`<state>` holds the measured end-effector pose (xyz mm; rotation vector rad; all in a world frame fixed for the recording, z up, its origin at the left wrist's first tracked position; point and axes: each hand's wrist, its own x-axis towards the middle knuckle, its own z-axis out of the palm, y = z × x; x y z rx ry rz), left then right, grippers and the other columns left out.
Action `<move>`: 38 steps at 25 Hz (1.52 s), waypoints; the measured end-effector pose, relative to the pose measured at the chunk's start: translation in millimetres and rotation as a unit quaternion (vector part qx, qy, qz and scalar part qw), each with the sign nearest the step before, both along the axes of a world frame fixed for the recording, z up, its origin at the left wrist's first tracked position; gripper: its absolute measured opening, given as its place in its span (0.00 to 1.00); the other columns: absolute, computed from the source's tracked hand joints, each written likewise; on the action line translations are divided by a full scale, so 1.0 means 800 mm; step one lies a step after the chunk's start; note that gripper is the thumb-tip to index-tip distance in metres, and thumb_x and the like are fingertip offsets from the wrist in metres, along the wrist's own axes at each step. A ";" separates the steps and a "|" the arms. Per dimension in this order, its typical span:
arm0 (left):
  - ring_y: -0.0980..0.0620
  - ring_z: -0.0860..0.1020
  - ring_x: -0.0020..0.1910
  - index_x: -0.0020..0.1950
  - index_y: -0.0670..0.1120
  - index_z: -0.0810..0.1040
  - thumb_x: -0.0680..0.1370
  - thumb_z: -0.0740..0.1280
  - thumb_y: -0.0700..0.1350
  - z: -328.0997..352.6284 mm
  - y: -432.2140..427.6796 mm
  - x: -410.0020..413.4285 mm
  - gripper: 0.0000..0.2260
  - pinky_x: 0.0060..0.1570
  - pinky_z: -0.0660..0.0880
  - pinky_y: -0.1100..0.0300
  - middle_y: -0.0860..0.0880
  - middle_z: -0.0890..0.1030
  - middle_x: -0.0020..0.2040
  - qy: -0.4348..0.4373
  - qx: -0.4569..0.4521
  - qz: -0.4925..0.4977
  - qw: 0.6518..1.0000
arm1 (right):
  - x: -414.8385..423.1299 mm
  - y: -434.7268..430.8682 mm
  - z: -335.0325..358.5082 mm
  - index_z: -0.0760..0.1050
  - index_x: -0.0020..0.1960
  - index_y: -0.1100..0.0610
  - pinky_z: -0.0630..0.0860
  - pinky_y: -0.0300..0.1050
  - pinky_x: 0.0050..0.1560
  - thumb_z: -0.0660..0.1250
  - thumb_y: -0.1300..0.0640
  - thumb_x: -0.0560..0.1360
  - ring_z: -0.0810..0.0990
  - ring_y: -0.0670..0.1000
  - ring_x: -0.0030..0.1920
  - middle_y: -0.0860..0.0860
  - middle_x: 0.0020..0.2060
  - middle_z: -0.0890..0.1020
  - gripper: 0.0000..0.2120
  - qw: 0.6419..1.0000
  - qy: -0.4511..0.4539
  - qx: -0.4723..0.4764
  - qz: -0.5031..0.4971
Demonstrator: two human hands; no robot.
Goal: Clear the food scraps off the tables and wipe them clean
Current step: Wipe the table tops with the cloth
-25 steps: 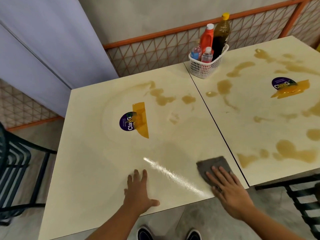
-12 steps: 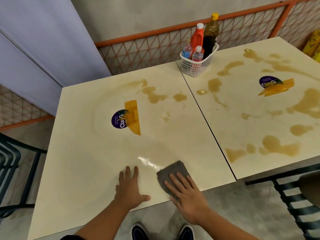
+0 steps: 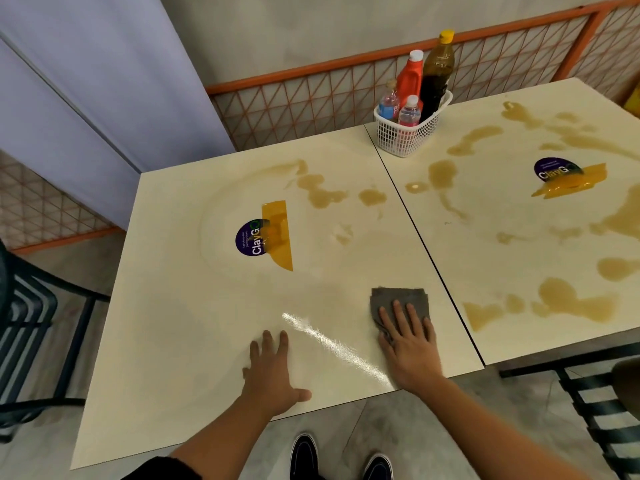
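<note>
Two cream tables stand side by side. On the left table (image 3: 180,306), brown liquid stains (image 3: 322,192) spread across its far part. My right hand (image 3: 408,341) presses flat with straight fingers on a grey cloth (image 3: 398,299) near the table's front right. My left hand (image 3: 273,368) rests flat and open on the front edge, holding nothing. The right table (image 3: 519,223) carries many brown puddles (image 3: 568,303).
A white basket (image 3: 405,136) of bottles stands at the back where the tables meet. A purple round sticker with orange tape (image 3: 266,237) marks each table's middle. Dark metal chairs stand at far left (image 3: 27,323) and lower right (image 3: 599,403). An orange lattice fence (image 3: 311,95) runs behind.
My right hand slid the cloth left toward my left hand, then back to the right and slightly farther from me. My left hand stayed planted on the table edge.
</note>
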<state>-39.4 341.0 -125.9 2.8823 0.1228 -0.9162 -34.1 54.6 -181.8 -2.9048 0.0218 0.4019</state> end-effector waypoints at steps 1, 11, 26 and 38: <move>0.39 0.40 0.79 0.80 0.53 0.38 0.64 0.75 0.68 -0.001 0.000 0.001 0.59 0.71 0.60 0.36 0.46 0.37 0.81 0.002 -0.005 0.004 1.000 | 0.003 0.025 0.000 0.54 0.81 0.41 0.48 0.56 0.76 0.39 0.38 0.83 0.50 0.52 0.81 0.48 0.81 0.57 0.28 1.000 0.005 0.008 0.008; 0.39 0.39 0.79 0.80 0.53 0.37 0.66 0.74 0.66 -0.001 0.001 0.001 0.58 0.73 0.57 0.35 0.46 0.35 0.80 0.004 -0.017 0.009 1.000 | -0.099 0.074 -0.008 0.58 0.81 0.43 0.58 0.57 0.73 0.59 0.40 0.80 0.60 0.53 0.79 0.48 0.79 0.64 0.31 0.963 -0.051 0.028 0.265; 0.48 0.69 0.65 0.69 0.53 0.66 0.79 0.56 0.61 0.022 0.012 0.075 0.22 0.58 0.69 0.50 0.51 0.70 0.66 -0.090 0.045 -0.066 0.993 | 0.294 0.063 0.004 0.40 0.81 0.37 0.38 0.51 0.79 0.42 0.40 0.84 0.39 0.49 0.81 0.44 0.82 0.42 0.26 0.999 0.005 0.004 0.045; 0.42 0.71 0.66 0.68 0.45 0.69 0.81 0.57 0.54 -0.035 0.031 0.319 0.20 0.64 0.72 0.48 0.43 0.72 0.66 -0.276 -0.052 -0.092 0.955 | 0.129 0.143 -0.013 0.51 0.82 0.43 0.52 0.59 0.77 0.48 0.41 0.84 0.54 0.55 0.81 0.49 0.82 0.55 0.28 0.997 -0.031 0.036 0.067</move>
